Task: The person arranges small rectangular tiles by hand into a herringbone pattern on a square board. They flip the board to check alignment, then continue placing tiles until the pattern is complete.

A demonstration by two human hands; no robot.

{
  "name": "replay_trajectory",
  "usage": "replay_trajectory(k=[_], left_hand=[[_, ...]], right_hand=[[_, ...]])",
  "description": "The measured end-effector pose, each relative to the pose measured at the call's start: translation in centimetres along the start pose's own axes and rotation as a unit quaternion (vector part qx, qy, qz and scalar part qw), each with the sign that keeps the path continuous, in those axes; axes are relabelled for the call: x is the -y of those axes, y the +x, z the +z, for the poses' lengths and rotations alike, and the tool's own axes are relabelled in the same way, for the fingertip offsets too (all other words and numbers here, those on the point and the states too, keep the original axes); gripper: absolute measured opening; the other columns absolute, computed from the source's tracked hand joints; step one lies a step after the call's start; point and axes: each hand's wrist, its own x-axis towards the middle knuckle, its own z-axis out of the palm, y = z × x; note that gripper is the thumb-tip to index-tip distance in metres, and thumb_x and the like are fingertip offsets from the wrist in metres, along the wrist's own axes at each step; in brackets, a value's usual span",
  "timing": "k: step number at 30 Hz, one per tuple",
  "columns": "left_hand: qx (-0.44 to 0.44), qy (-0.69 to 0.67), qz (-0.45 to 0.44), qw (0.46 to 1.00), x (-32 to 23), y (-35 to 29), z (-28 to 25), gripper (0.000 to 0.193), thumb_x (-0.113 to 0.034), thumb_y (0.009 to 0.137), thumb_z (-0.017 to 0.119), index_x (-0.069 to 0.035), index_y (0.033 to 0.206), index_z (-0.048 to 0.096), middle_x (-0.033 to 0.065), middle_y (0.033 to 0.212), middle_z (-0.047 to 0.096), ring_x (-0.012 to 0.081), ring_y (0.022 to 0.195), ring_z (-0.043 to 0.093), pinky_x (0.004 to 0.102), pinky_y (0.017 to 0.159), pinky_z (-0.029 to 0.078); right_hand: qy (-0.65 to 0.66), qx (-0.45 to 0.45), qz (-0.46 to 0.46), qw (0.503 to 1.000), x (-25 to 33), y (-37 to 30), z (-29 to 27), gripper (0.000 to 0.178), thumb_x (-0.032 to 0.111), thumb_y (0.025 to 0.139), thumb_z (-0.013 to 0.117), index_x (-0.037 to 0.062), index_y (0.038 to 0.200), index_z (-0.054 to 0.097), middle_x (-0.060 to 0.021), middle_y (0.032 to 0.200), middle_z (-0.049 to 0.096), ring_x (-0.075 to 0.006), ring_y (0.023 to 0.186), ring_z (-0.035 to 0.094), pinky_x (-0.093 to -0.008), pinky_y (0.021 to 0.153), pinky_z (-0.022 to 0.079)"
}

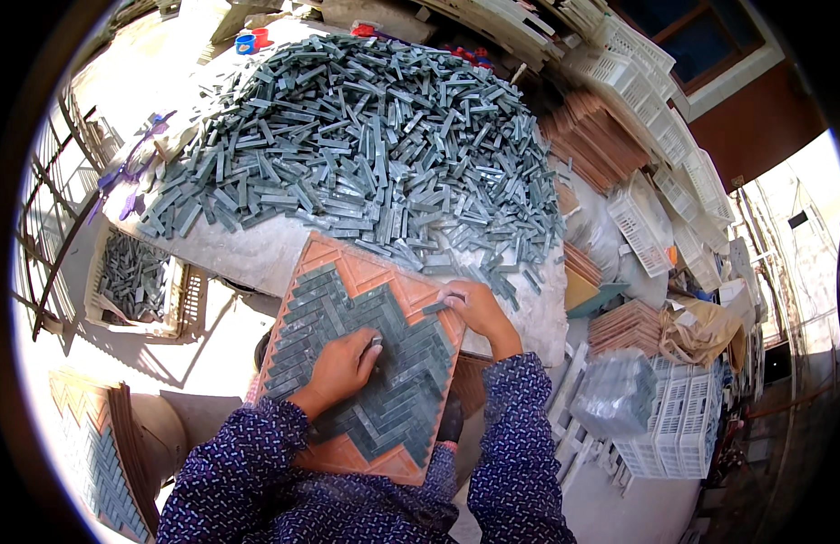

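An orange-brown board (404,466) with a zigzag grid lies tilted across my lap, its far edge against the table. Rows of green-grey strip tiles (397,381) fill most of it in a herringbone pattern; orange areas show bare along the far and near edges. Near the board's right edge, my right hand (479,313) pinches a short strip tile (434,307) between thumb and fingers. My left hand (343,364) rests over the laid tiles at the middle, fingers curled in; whatever they hold is hidden. Beyond the board, a large heap of loose strip tiles (375,150) covers the table.
The pale tabletop (248,252) shows around the heap. A crate of tile pieces (134,276) stands at left, above a stack of tiled boards (93,453). White plastic crates (669,426) and stacked brown boards (597,136) line the right. Blue and red cups (246,43) sit far left.
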Motion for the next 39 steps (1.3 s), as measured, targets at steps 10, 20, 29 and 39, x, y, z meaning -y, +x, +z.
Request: replay_trajectory(k=[10,20,29,39], left_hand=[[-0.003,0.002,-0.018,1.000,0.5,0.1,0.2,0.020,-0.016,0.086,0.057,-0.003,0.101,0.056,0.0196,0.083,0.063,0.0368,0.076,0.062,0.0419,0.067,0.049],[-0.013,-0.006,-0.006,1.000,0.7,0.2,0.8,0.021,-0.016,0.086,0.057,-0.003,0.103,0.056,0.0206,0.084,0.063,0.0382,0.076,0.061,0.0424,0.067,0.049],[-0.014,-0.005,0.001,1.000,0.8,0.4,0.9,0.021,-0.015,0.086,0.057,-0.003,0.103,0.055,0.0204,0.084,0.062,0.0386,0.077,0.061,0.0423,0.067,0.049],[-0.011,-0.010,-0.017,1.000,-0.7,1.2,2.1,0.018,-0.013,0.086,0.057,-0.002,0.100,0.057,0.0205,0.084,0.062,0.0376,0.076,0.062,0.0407,0.067,0.049]], right_hand=[[0.027,-0.026,-0.024,0.999,-0.4,0.1,2.3,0.010,0.003,0.074,0.063,0.0036,0.084,0.066,-0.0125,0.083,0.063,-0.0304,0.079,0.058,-0.0344,0.079,0.044],[-0.027,-0.074,-0.032,0.996,0.4,-0.8,3.4,0.012,0.005,0.072,0.064,0.0057,0.084,0.066,-0.0137,0.087,0.059,-0.0335,0.085,0.055,-0.0377,0.076,0.045],[0.020,-0.146,0.057,0.987,1.2,-1.2,2.0,0.017,0.010,0.074,0.068,0.0026,0.088,0.064,-0.0144,0.090,0.063,-0.0314,0.088,0.059,-0.0375,0.075,0.047],[-0.035,-0.212,0.087,0.973,0.9,-3.0,5.1,0.047,0.017,0.063,0.081,0.0015,0.100,0.057,-0.0121,0.103,0.055,-0.0237,0.088,0.056,-0.0342,0.073,0.048]])
